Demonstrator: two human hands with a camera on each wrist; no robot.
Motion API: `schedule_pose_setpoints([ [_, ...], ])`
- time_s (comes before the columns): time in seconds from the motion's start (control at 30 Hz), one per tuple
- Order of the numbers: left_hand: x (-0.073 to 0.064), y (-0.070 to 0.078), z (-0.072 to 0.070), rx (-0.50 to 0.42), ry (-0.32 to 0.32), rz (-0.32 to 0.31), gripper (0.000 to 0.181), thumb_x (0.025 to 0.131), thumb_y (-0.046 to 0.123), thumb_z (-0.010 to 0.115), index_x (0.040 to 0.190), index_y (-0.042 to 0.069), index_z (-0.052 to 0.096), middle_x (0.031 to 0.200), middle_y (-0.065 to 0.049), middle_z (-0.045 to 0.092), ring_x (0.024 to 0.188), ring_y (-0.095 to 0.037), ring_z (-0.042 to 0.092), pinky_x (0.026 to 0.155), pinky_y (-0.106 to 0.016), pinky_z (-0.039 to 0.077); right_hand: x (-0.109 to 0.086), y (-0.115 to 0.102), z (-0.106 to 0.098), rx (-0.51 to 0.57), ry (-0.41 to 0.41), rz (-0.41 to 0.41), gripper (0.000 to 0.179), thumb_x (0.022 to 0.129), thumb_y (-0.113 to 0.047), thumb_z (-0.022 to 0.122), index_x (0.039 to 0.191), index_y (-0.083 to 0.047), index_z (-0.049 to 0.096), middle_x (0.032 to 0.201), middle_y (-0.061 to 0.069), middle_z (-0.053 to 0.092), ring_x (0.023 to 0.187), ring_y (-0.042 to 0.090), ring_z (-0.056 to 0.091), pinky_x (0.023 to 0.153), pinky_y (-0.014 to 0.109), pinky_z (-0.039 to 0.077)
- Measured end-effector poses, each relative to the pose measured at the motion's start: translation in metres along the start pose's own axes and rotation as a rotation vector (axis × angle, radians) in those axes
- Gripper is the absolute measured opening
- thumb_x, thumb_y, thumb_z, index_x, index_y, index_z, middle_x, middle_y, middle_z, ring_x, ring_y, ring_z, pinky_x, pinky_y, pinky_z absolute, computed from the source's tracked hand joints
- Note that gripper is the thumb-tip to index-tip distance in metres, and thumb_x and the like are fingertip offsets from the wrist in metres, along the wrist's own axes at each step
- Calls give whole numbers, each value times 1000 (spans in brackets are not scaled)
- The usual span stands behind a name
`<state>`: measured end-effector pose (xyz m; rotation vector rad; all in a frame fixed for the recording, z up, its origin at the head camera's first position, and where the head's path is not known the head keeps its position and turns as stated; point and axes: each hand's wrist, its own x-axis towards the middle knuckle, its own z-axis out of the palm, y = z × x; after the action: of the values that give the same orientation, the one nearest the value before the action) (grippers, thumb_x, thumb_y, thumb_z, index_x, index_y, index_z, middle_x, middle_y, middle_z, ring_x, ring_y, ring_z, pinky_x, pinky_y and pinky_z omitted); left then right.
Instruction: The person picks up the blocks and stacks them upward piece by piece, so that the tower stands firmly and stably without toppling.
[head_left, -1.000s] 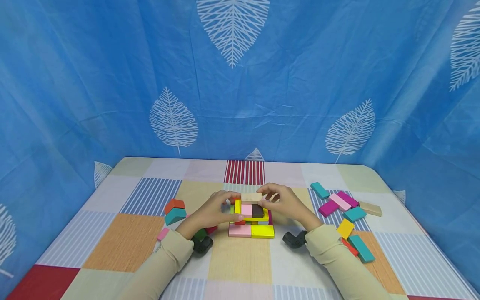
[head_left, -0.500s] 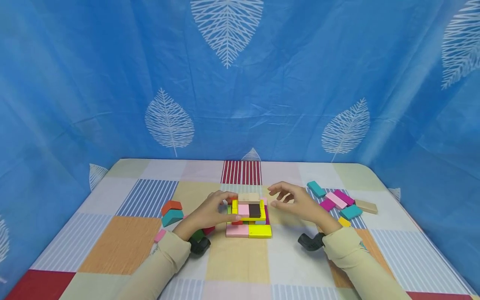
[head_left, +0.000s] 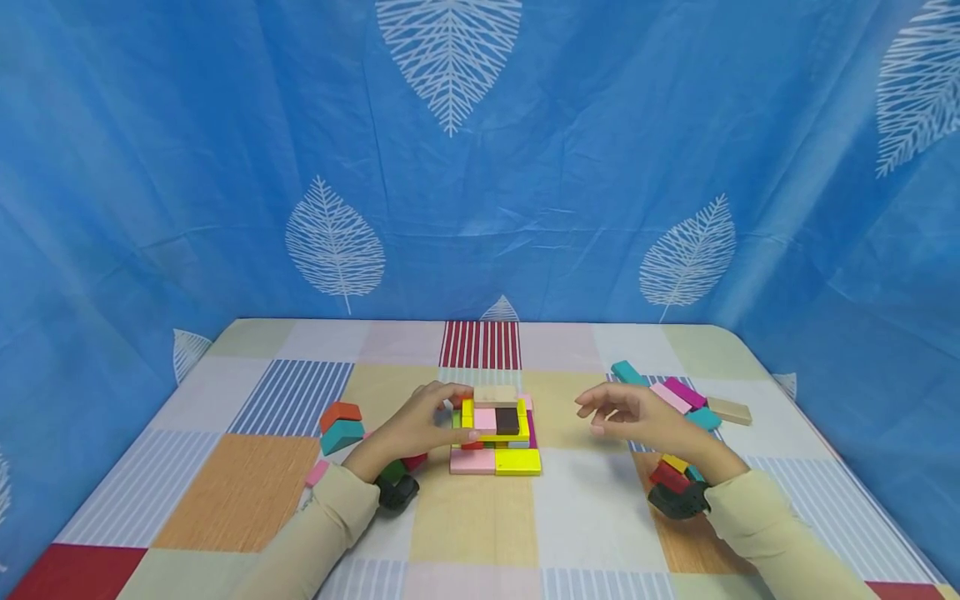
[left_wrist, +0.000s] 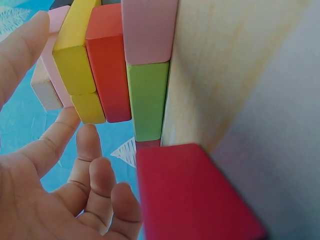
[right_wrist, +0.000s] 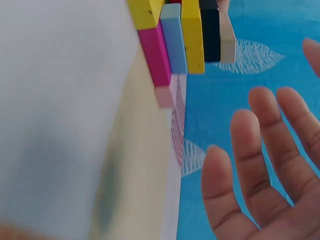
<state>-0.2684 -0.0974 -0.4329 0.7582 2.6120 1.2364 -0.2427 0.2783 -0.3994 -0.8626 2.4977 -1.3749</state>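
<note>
A layered stack of coloured wooden blocks (head_left: 495,457) stands mid-table, pink and yellow at its front base. A plain wood block (head_left: 496,396) lies on top at the back, behind a dark brown block (head_left: 507,420) and a pink block (head_left: 485,419). My left hand (head_left: 420,423) is at the stack's left side, thumb at the front corner and fingers toward the back. In the left wrist view its index fingertip (left_wrist: 70,116) meets the blocks' edge; the other fingers are loosely bent. My right hand (head_left: 637,414) hovers right of the stack, fingers relaxed, holding nothing.
Loose blocks lie at the right, among them a magenta block (head_left: 685,393), a plain wood block (head_left: 729,411) and a red block (head_left: 670,477). At the left are an orange block (head_left: 341,414) and a teal block (head_left: 342,437). A blue curtain (head_left: 480,208) hangs behind the table.
My right hand has let go of the plain wood block on top and moved right, away from the stack. My left hand has stayed at the stack's left side.
</note>
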Motion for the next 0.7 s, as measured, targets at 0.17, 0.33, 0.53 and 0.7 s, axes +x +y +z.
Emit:
schedule_pose_setpoints([
  [0.17,0,0,-1,-1,0,-5,65,92,29,87,147,5,62,126,-11,61,120,-32,52,103,-56,52,-24,3,-15,55,-50,6,37,102,-2,72,134,12,63,121,22,73,106,20,70,89,27,59],
  [0.33,1,-2,-1,-9,-2,-3,65,92,30,87,147,5,62,125,-10,61,120,-32,52,103,-55,51,-44,12,-30,93,-92,7,38,102,-1,70,136,13,60,121,11,74,108,18,70,89,29,60],
  [0.53,1,-3,-1,-8,-8,14,65,92,27,87,148,4,61,126,-11,61,120,-33,52,103,-53,52,-64,26,-46,95,-137,63,41,101,-3,72,139,8,61,125,-6,73,107,15,69,88,29,60],
  [0.7,1,-3,-1,-2,-10,25,65,93,27,86,148,3,60,126,-11,61,121,-33,52,103,-53,51,-79,35,-57,70,-214,92,44,99,0,72,140,9,59,132,-7,73,107,16,68,85,30,60],
])
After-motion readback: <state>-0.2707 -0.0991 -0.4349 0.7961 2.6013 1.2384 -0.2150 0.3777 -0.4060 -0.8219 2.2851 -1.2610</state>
